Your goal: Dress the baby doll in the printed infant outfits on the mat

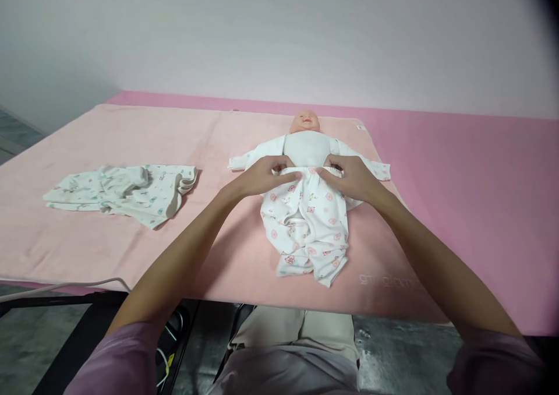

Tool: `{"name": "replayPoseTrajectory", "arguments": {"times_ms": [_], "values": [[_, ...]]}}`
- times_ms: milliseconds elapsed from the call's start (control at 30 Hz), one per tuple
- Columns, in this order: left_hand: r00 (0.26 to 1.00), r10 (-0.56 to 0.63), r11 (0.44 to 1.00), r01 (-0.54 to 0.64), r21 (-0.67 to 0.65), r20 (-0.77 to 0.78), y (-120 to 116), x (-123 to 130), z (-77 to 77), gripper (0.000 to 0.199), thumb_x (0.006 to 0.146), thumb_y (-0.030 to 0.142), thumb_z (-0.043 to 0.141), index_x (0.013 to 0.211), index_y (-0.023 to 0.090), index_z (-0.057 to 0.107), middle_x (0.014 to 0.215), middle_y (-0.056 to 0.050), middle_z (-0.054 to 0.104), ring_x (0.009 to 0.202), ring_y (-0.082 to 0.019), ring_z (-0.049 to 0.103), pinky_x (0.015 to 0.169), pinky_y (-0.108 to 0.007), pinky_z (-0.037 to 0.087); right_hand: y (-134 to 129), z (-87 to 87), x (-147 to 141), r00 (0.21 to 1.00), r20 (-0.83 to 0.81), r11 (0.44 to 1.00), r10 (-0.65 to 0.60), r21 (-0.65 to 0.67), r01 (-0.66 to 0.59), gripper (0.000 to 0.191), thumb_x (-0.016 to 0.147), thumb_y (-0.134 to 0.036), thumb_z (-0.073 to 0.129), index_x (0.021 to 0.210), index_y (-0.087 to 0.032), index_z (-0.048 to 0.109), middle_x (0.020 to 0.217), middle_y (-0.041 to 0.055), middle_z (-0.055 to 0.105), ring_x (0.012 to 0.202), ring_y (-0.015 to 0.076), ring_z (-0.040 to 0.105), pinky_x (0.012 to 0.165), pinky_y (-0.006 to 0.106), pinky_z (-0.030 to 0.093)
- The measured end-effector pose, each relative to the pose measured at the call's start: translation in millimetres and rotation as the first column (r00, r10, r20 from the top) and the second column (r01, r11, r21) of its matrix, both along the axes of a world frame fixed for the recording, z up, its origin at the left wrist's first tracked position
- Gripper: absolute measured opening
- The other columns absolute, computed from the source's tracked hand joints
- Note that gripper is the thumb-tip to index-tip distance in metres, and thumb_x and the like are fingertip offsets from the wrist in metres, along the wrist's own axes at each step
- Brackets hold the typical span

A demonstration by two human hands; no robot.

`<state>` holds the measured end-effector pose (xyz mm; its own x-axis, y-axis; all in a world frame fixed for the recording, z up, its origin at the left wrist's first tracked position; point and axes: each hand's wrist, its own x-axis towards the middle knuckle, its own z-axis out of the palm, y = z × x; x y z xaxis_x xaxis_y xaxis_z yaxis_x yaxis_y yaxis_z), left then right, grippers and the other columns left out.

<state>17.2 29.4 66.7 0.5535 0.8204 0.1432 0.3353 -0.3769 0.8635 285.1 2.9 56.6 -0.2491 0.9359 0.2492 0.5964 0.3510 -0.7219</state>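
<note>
- One white printed garment (122, 191), in a loose folded pile, lay at nine o'clock from the left hand (271, 175), well apart from it on the peach mat (174, 136).
- Below that pile, at about seven o'clock in the view, a pale cable (87, 284) ran along the near edge of the mat.
- The left hand grasped its side of the waistband of the printed pants (308, 223), thumb laid over the front and fingers curled behind. From this hand, the body of the pants hung toward four or five o'clock, touching it only at the top.
- Between the hands, the pants spread with the waistband at twelve o'clock and both legs toward six, a little bunched, over the lower part of the doll (308, 144).
- The doll lay face up, its bald head at twelve o'clock from the waistband and its sleeved arms stretched toward nine and three. It wore a white top.
- The right hand (348, 176) pinched the other side of the waistband, thumb in front; the body of the pants was at seven or eight o'clock from it.
- Farthest right, toward three o'clock, the bare pink tabletop (471, 197) extended beyond the mat.
</note>
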Motion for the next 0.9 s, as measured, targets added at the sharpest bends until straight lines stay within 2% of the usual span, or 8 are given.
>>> {"name": "replayPoseTrajectory", "arguments": {"times_ms": [100, 200, 300, 367, 500, 700, 800, 900], "values": [[0.994, -0.071, 0.991, 0.079, 0.11, -0.077, 8, 10, 17.9, 0.032, 0.091, 0.048, 0.076, 0.076, 0.021, 0.068, 0.082, -0.003, 0.065, 0.077, -0.017, 0.056, 0.07, -0.03, 0.041, 7, 19.4, -10, 0.997, 0.064, 0.998, 0.035, 0.057, -0.038, 0.047, 0.094, -0.047, 0.064, 0.066, -0.021, 0.037, 0.063, 0.0005, 0.034, 0.064, 0.0159, 0.03, 0.063, 0.035, 0.022], [0.997, -0.044, 0.997, 0.039, 0.068, 0.069, 21, 15, 15.3, 0.034, 0.093, 0.053, 0.073, 0.082, 0.022, 0.064, 0.079, -0.002, 0.061, 0.071, -0.016, 0.055, 0.064, -0.03, 0.038, 23, 20.6, -9, 0.997, -0.083, 1.0, 0.003, 0.024, -0.001, 0.049, 0.097, -0.056, 0.06, 0.068, -0.022, 0.04, 0.067, 0.0014, 0.038, 0.067, 0.0166, 0.033, 0.062, 0.034, 0.026], [0.976, 0.032, 0.996, -0.013, -0.093, 0.213, 38, 18, -2.6, 0.038, 0.092, 0.061, 0.073, 0.088, 0.025, 0.06, 0.068, 0.001, 0.054, 0.056, -0.013, 0.044, 0.054, -0.029, 0.029, 45, 4.3, 1, 0.975, -0.205, 0.996, -0.085, -0.039, 0.079, 0.058, 0.092, -0.072, 0.063, 0.07, -0.023, 0.044, 0.071, 0.0013, 0.045, 0.068, 0.0164, 0.037, 0.062, 0.032, 0.029], [0.962, 0.087, 0.984, -0.042, -0.172, 0.259, 47, 20, -18.4, 0.041, 0.089, 0.065, 0.075, 0.091, 0.027, 0.059, 0.064, 0.004, 0.052, 0.05, -0.011, 0.038, 0.051, -0.028, 0.026, 57, -12.3, 8, 0.966, -0.211, 0.987, -0.153, -0.073, 0.14, 0.062, 0.087, -0.078, 0.068, 0.069, -0.023, 0.046, 0.07, 0.0002, 0.046, 0.066, 0.0155, 0.038, 0.061, 0.032, 0.03], [0.938, 0.187, 0.961, -0.114, -0.25, 0.292, 56, 22, -46.9, 0.046, 0.086, 0.067, 0.078, 0.089, 0.026, 0.057, 0.067, 0.004, 0.055, 0.052, -0.011, 0.044, 0.05, -0.025, 0.029, 68, -42.7, 17, 0.953, -0.211, 0.97, -0.219, -0.156, 0.189, 0.066, 0.083, -0.079, 0.073, 0.067, -0.022, 0.045, 0.067, -0.0022, 0.043, 0.064, 0.0142, 0.038, 0.061, 0.031, 0.03], [0.914, 0.259, 0.942, -0.168, -0.29, 0.313, 61, 30, -61.3, 0.05, 0.088, 0.067, 0.076, 0.083, 0.023, 0.052, 0.066, 0.005, 0.051, 0.053, -0.009, 0.043, 0.049, -0.023, 0.029, 80, -56.7, 16, 0.914, -0.38, 0.957, -0.145, -0.29, 0.031, 0.066, 0.081, -0.08, 0.076, 0.067, -0.023, 0.045, 0.064, -0.0035, 0.042, 0.06, 0.0127, 0.038, 0.057, 0.029, 0.033], [0.865, 0.325, 0.92, -0.197, -0.338, 0.381, 61, 36, -65.5, 0.05, 0.087, 0.065, 0.079, 0.081, 0.022, 0.053, 0.066, 0.005, 0.052, 0.056, -0.009, 0.046, 0.052, -0.022, 0.034, 84, -63.6, 15, 0.816, -0.538, 0.907, -0.213, -0.419, -0.04, 0.06, 0.078, -0.077, 0.081, 0.071, -0.024, 0.056, 0.07, -0.0012, 0.058, 0.066, 0.0157, 0.052, 0.061, 0.03, 0.045], [0.83, 0.395, 0.855, -0.175, -0.488, 0.393, 59, 35, -72.8, 0.051, 0.081, 0.062, 0.085, 0.078, 0.022, 0.054, 0.068, 0.004, 0.057, 0.06, -0.011, 0.056, 0.057, -0.023, 0.042, 80, -74.1, 15, 0.703, -0.648, 0.87, -0.295, -0.486, -0.083, 0.047, 0.079, -0.069, 0.086, 0.083, -0.025, 0.068, 0.089, 0.0024, 0.074, 0.087, 0.0235, 0.068, 0.078, 0.035, 0.057]]}}
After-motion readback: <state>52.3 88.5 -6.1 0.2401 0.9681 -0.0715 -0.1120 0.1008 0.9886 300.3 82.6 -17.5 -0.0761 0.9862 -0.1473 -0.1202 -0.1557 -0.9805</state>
